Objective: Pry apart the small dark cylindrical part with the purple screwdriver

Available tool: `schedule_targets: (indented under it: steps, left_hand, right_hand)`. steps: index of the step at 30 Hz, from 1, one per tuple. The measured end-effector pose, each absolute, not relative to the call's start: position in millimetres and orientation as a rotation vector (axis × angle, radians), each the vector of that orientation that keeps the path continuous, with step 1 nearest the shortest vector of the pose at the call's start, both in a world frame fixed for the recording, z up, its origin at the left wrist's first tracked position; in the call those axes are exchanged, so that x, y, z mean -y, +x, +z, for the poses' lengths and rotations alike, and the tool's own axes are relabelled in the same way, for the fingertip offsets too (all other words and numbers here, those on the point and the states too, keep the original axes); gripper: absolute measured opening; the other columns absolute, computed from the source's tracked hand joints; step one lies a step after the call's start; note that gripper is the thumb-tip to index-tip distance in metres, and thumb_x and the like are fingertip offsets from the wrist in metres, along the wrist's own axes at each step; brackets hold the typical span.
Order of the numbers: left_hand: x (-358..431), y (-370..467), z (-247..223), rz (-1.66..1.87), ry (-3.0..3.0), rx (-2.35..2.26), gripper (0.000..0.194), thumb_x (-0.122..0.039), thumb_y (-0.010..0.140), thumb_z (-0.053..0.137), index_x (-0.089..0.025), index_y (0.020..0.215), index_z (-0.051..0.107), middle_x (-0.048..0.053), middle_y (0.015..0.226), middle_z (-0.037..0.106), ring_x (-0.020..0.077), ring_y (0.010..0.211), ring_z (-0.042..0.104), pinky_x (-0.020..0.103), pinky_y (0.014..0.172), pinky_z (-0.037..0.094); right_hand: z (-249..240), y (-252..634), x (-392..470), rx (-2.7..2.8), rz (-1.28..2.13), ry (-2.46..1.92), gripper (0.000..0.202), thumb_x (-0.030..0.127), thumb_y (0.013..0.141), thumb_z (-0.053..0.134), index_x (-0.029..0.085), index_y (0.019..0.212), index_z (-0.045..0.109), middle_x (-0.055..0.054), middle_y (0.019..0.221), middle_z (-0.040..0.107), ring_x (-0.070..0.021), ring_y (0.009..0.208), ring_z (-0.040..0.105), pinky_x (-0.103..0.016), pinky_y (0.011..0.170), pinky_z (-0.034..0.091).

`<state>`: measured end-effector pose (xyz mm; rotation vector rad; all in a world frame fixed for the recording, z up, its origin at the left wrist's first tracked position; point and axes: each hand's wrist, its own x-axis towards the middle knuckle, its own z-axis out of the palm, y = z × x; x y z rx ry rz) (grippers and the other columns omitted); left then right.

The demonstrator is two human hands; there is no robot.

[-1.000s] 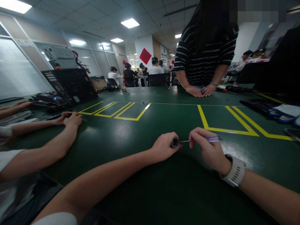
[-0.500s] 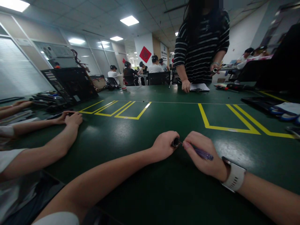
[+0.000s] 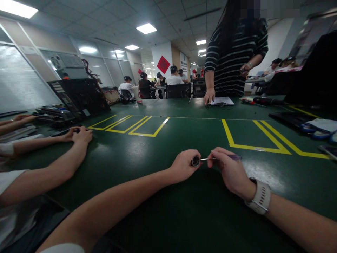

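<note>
My left hand (image 3: pixel 183 166) is closed around a small dark cylinder (image 3: pixel 195 161), whose round, hollow-looking end faces me. Most of that part is hidden in the fist, so its exact kind is unclear. In my right hand (image 3: pixel 233 174) is a slim screwdriver (image 3: pixel 234 157) with a translucent purple handle, pinched between the fingers. Its thin metal shaft points left and meets the side of the cylinder; the tip is hidden there. Both hands are over the green tabletop (image 3: pixel 168 218), and a pale-banded watch is on my right wrist.
Yellow tape outlines (image 3: pixel 142 134) mark the table left and right. A co-worker's hands (image 3: pixel 79 135) are at the left. Across the table a person in a striped top touches a clipboard (image 3: pixel 222 101). Blue-handled scissors (image 3: pixel 316 130) lie at right; computer hardware (image 3: pixel 81 95) stands at left.
My right fingers have shifted back along the screwdriver, showing more of its shaft; the handle now lies nearly level. The cylinder's opening has turned slightly. The person opposite has moved right in view.
</note>
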<state>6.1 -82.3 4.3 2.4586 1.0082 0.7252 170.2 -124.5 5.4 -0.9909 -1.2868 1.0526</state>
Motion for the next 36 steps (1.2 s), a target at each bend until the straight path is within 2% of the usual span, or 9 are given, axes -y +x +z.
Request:
schedule_targets:
  steps: [6, 8, 10, 15, 20, 23, 29, 36]
  left_hand:
    - [83, 7, 4, 0.679, 2.505, -0.998, 0.005, -0.02, 0.078, 0.053, -0.016, 0.076, 0.054, 0.0, 0.073, 0.054, 0.012, 0.068, 0.049, 0.024, 0.059, 0.036]
    - [84, 6, 4, 0.675, 2.55, -0.986, 0.003, -0.019, 0.078, 0.053, -0.015, 0.078, 0.054, 0.0, 0.074, 0.054, 0.0121, 0.068, 0.049, 0.024, 0.061, 0.036]
    - [85, 6, 5, 0.659, 2.582, -0.967, 0.003, -0.018, 0.079, 0.053, -0.015, 0.078, 0.054, 0.0, 0.075, 0.055, 0.0121, 0.069, 0.05, 0.025, 0.063, 0.037]
    - [85, 5, 6, 0.651, 2.549, -0.956, 0.003, -0.018, 0.079, 0.055, -0.016, 0.079, 0.054, -0.001, 0.076, 0.055, 0.0118, 0.071, 0.051, 0.024, 0.065, 0.039]
    - [84, 7, 7, 0.651, 2.48, -1.005, 0.004, -0.019, 0.077, 0.056, -0.016, 0.076, 0.053, -0.001, 0.074, 0.054, 0.0116, 0.068, 0.05, 0.023, 0.061, 0.038]
    - [83, 8, 7, 0.657, 2.455, -1.026, 0.005, -0.019, 0.076, 0.056, -0.016, 0.074, 0.052, -0.002, 0.072, 0.053, 0.0112, 0.067, 0.049, 0.023, 0.06, 0.038]
    - [82, 7, 6, 0.649, 2.494, -0.983, 0.004, -0.019, 0.078, 0.055, -0.016, 0.075, 0.053, -0.001, 0.073, 0.054, 0.0116, 0.069, 0.05, 0.023, 0.061, 0.037]
    - [83, 7, 7, 0.605, 2.549, -0.992, 0.002, -0.017, 0.077, 0.056, -0.016, 0.077, 0.054, -0.001, 0.075, 0.055, 0.0118, 0.071, 0.05, 0.024, 0.065, 0.038]
  right_hand:
    - [22, 165, 141, 1.804, 0.533, -1.071, 0.025, 0.027, 0.083, 0.047, 0.019, 0.061, 0.056, -0.001, 0.061, 0.055, -0.0149, 0.06, 0.05, -0.029, 0.057, 0.037]
    - [25, 165, 142, 1.859, 0.463, -1.06, 0.024, 0.026, 0.082, 0.048, 0.019, 0.06, 0.056, -0.001, 0.061, 0.055, -0.0148, 0.059, 0.049, -0.029, 0.055, 0.036]
    - [23, 166, 139, 1.799, 0.561, -1.079, 0.026, 0.027, 0.082, 0.047, 0.019, 0.059, 0.056, -0.001, 0.06, 0.056, -0.015, 0.058, 0.051, -0.029, 0.055, 0.037]
    - [13, 170, 126, 1.307, 1.078, -1.023, 0.025, 0.03, 0.079, 0.052, 0.018, 0.058, 0.06, 0.0, 0.056, 0.058, -0.0155, 0.059, 0.055, -0.031, 0.062, 0.041]
    - [8, 167, 122, 0.993, 1.321, -0.977, 0.022, 0.031, 0.073, 0.058, 0.016, 0.056, 0.061, -0.002, 0.054, 0.059, -0.0145, 0.054, 0.053, -0.03, 0.056, 0.04]
    - [8, 167, 123, 0.986, 1.302, -0.988, 0.023, 0.031, 0.074, 0.056, 0.017, 0.056, 0.06, -0.002, 0.054, 0.058, -0.0144, 0.054, 0.052, -0.03, 0.057, 0.04]
    - [15, 170, 131, 1.461, 0.932, -1.096, 0.027, 0.032, 0.081, 0.052, 0.018, 0.06, 0.061, 0.0, 0.059, 0.058, -0.0158, 0.062, 0.054, -0.031, 0.063, 0.039]
    - [11, 168, 123, 1.152, 1.218, -1.028, 0.024, 0.032, 0.075, 0.056, 0.017, 0.058, 0.06, -0.001, 0.054, 0.058, -0.0153, 0.056, 0.054, -0.031, 0.06, 0.04]
